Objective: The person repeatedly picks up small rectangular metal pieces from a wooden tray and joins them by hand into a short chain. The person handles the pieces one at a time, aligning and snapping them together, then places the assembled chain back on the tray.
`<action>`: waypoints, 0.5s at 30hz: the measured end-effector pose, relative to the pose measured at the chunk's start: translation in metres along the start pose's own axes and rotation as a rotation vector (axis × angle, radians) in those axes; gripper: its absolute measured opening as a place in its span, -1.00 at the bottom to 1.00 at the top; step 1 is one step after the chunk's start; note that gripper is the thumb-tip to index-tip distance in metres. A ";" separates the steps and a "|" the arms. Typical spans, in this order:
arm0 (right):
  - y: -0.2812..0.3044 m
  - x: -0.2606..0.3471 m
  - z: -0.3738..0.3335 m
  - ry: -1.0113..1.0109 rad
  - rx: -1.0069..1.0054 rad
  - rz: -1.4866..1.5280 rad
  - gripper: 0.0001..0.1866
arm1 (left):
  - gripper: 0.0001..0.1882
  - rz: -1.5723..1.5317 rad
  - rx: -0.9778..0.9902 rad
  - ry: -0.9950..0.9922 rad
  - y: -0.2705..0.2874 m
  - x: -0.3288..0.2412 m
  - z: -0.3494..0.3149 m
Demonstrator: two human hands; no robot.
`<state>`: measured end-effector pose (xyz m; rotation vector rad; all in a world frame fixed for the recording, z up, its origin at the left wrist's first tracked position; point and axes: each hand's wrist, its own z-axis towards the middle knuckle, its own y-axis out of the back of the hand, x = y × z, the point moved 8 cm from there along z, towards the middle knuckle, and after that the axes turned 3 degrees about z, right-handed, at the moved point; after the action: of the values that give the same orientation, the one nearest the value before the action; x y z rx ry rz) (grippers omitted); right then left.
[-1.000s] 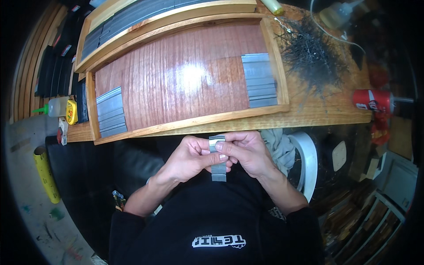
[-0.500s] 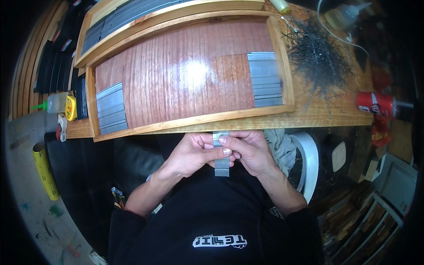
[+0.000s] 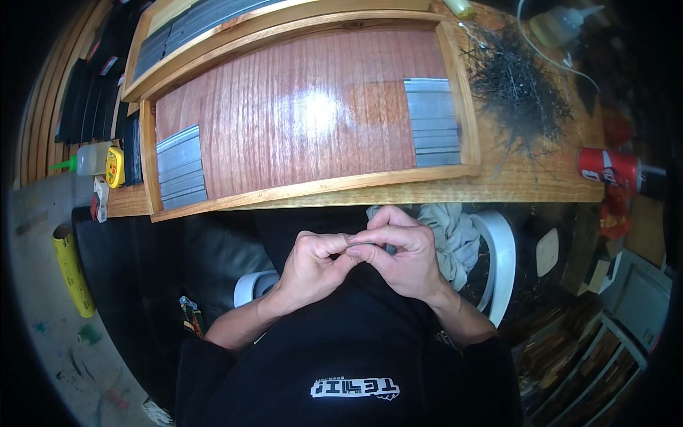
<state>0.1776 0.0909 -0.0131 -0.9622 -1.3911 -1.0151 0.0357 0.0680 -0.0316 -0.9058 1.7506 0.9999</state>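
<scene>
In front of my body, just off the table's near edge, my left hand (image 3: 313, 269) and my right hand (image 3: 411, 262) meet with fingertips pinched together. Between them is a grey segmented strip (image 3: 389, 249), turned nearly edge-on and mostly covered by fingers. Both hands are closed on it. Beyond them lies a wooden-framed tray (image 3: 284, 114) with a reddish wood-grain bottom. Inside it, a stack of grey metal strips (image 3: 180, 167) lies at the left end and another stack of grey strips (image 3: 434, 124) at the right end.
A second wooden tray (image 3: 284, 18) holding grey strips stands behind. Thin dark wires (image 3: 516, 89) are heaped right of the trays, near a red can (image 3: 607, 168) and a squeeze bottle (image 3: 558, 27). A yellow tape measure (image 3: 114, 167) sits left. Grey cloth (image 3: 452, 245) hangs below the table edge.
The grey strip has turned from upright and face-on to nearly edge-on, mostly hidden by my fingers. Both hands have rotated and moved slightly away from the table edge.
</scene>
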 end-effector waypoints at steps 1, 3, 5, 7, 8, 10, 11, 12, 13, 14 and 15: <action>0.000 0.000 0.000 0.001 0.006 0.004 -0.82 | -0.83 0.008 -0.003 -0.014 0.000 0.000 0.000; 0.000 0.002 -0.001 0.016 0.006 0.013 -0.81 | -0.84 0.015 -0.012 -0.048 0.001 -0.004 0.000; 0.000 0.004 -0.001 0.034 0.008 0.026 -0.80 | -0.84 0.015 -0.021 -0.086 0.002 -0.011 0.001; 0.000 0.006 -0.001 0.056 0.011 0.040 -0.79 | -0.86 0.038 -0.050 -0.133 0.003 -0.013 -0.001; -0.001 0.007 -0.001 0.066 0.022 0.044 -0.79 | -0.87 0.050 -0.065 -0.157 0.003 -0.014 -0.002; -0.001 0.009 0.000 0.085 0.044 0.051 -0.80 | -0.86 0.033 -0.113 -0.214 0.001 -0.013 -0.004; -0.001 0.009 0.001 0.088 0.049 0.049 -0.80 | -0.86 0.024 -0.137 -0.243 0.001 -0.014 -0.005; -0.001 0.011 0.002 0.090 0.054 0.047 -0.81 | -0.86 0.014 -0.135 -0.231 0.000 -0.014 -0.004; -0.001 0.011 0.002 0.093 0.060 0.045 -0.82 | -0.86 0.003 -0.133 -0.218 -0.001 -0.015 -0.004; -0.001 0.011 0.002 0.086 0.055 0.046 -0.83 | -0.86 -0.007 -0.131 -0.206 -0.001 -0.015 -0.004; -0.001 0.011 0.001 0.079 0.050 0.046 -0.83 | -0.85 -0.023 -0.126 -0.195 -0.002 -0.014 -0.004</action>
<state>0.1759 0.0921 -0.0021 -0.9039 -1.3169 -0.9694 0.0407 0.0657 -0.0178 -0.8738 1.5255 1.1539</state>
